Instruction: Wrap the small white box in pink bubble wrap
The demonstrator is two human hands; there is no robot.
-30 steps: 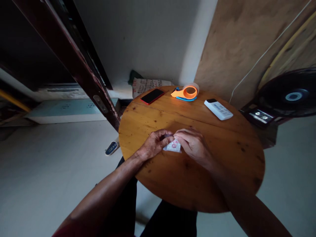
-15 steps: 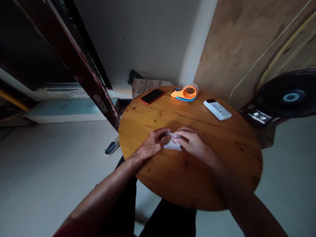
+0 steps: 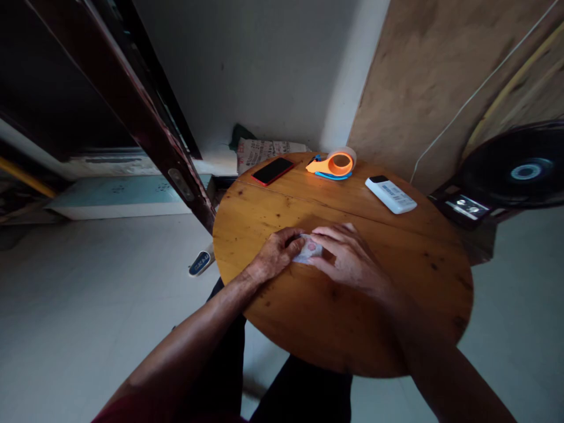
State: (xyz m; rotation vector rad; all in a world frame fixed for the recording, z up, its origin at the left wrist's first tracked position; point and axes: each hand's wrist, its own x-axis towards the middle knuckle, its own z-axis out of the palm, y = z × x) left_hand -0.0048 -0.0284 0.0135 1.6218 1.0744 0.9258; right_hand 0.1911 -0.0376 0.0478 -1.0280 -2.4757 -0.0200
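A small whitish paper packet [image 3: 307, 251] with a reddish round mark lies low over the table, between both hands. My left hand [image 3: 277, 254] grips its left side, thumb on top and fingers curled along the far edge. On the right side, my right hand [image 3: 346, 254] holds the packet too, its thumb at the near corner and its fingertips at the far corner. Parts of the packet's edges are hidden under the fingers.
On the round wooden table [image 3: 282, 320] lie a red-edged phone [image 3: 272, 171], an orange tape dispenser [image 3: 332, 165] and a white device [image 3: 390, 195]. A dark fan [image 3: 524, 170] stands to the right. A shoe [image 3: 200, 263] sits on the floor at left.
The packet looks flatter and smaller, with its near edge drawn in. My right thumb has moved apart from the index finger, baring the reddish mark. My left hand stays almost still.
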